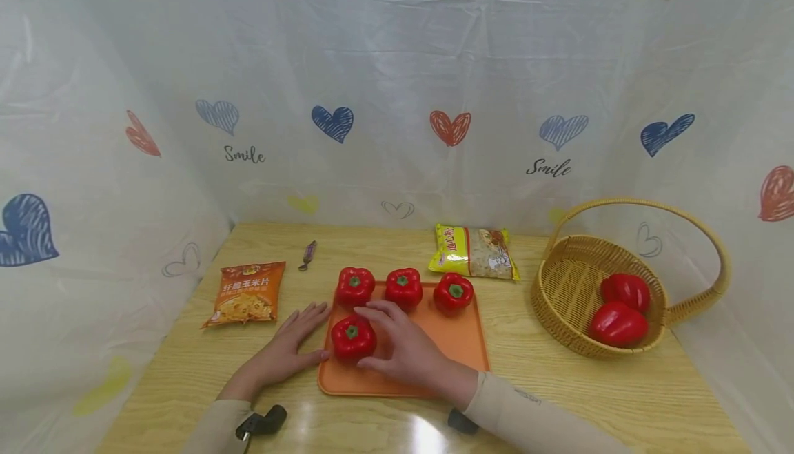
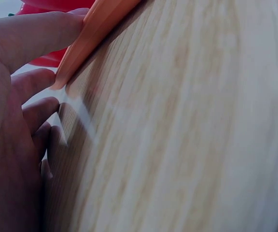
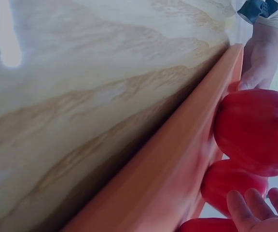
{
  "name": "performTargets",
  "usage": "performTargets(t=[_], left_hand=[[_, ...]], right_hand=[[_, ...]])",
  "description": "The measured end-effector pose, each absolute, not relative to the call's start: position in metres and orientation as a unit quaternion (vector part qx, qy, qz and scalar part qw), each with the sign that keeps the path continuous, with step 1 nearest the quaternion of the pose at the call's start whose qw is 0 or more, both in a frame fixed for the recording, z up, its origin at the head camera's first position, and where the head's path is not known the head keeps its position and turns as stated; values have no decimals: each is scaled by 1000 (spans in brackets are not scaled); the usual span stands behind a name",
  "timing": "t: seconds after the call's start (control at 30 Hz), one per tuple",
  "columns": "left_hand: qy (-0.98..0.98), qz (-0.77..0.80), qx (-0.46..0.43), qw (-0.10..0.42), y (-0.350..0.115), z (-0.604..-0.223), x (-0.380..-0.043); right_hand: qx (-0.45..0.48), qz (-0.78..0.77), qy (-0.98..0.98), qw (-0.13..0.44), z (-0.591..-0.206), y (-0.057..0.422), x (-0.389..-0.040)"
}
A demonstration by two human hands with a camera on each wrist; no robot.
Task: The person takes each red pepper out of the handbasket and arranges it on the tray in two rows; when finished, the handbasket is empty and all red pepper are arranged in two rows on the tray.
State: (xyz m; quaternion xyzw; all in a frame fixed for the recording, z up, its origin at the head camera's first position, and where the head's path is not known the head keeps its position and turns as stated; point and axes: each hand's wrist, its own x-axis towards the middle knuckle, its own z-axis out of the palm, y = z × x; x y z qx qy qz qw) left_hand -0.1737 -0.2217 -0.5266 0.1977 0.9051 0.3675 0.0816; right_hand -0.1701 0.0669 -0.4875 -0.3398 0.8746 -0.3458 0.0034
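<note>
Four red bell peppers are on an orange tray (image 1: 459,344): a near-left bell pepper (image 1: 353,338) and a back row of a left bell pepper (image 1: 355,287), a middle bell pepper (image 1: 404,289) and a right bell pepper (image 1: 453,293). My right hand (image 1: 409,351) curves loosely about the near-left pepper's right side. In the right wrist view, its fingers (image 3: 255,210) stand apart from that pepper, while the thumb is at its edge. My left hand (image 1: 288,351) lies at the tray's left side, fingers extended, thumb touching the rim in the left wrist view.
A wicker basket (image 1: 561,326) with a tall handle stands at the right, holding two red peppers (image 1: 620,323). An orange snack bag (image 1: 248,293) lies at the left beside a small spoon (image 1: 308,255). Behind the tray is a yellow food packet (image 1: 474,253).
</note>
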Motion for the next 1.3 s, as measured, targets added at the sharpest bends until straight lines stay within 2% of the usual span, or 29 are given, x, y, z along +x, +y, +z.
performTargets(t=[0.5,0.87,1.3], left_hand=[[906,364,204,79,-223,-529,-175],[905,365,207,76,-223,-530,-175],[903,368,208,75,-223,-529,-175]], right_hand=[[-326,-358,875,-9,-485,95,-170],[-276,-390,878,-15,-474,129,-166],[-254,-358,894,-94,-463,173,-165]])
